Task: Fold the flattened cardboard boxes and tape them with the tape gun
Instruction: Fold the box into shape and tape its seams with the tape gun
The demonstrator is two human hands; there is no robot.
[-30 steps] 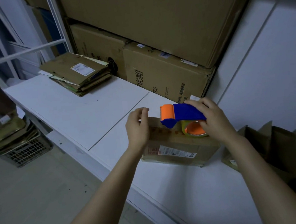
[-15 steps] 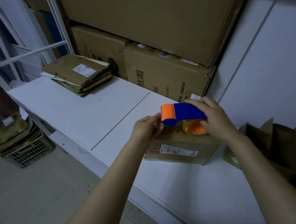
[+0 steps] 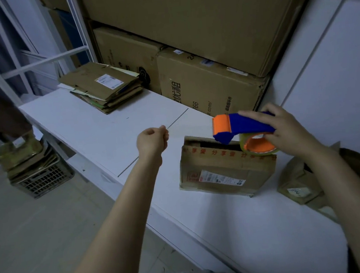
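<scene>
Observer: Hands, as seen from your remote desk?

Operator: Right hand (image 3: 288, 130) gripped the tape gun (image 3: 239, 127), fingers curled over its blue handle. It held the gun just above the far right end of the box (image 3: 224, 169). Left hand (image 3: 152, 140) hung out to the left, apart from the box, thumb pressed against curled fingers. I read that as a pinch on the tape end (image 3: 170, 133), because a faint pale band ran from it toward the gun's orange head. The band barely showed on my feed.

Observer: Box position?

Operator: It stood on the white table (image 3: 108, 130), label toward me, with a dark gap open between its top flaps. The stack of flattened boxes (image 3: 104, 88) lay at the table's far left.

Observer: Advice for the step in hand?

Operator: I judged the step to be laying a strip along the top seam. The flaps needed closing flush before any tape touched them. I would have held the pulled length taut and level and stuck its end down over the left side. Then I would have pressed the gun along the gap with steady force. Slack tape would likely have folded onto itself.
</scene>
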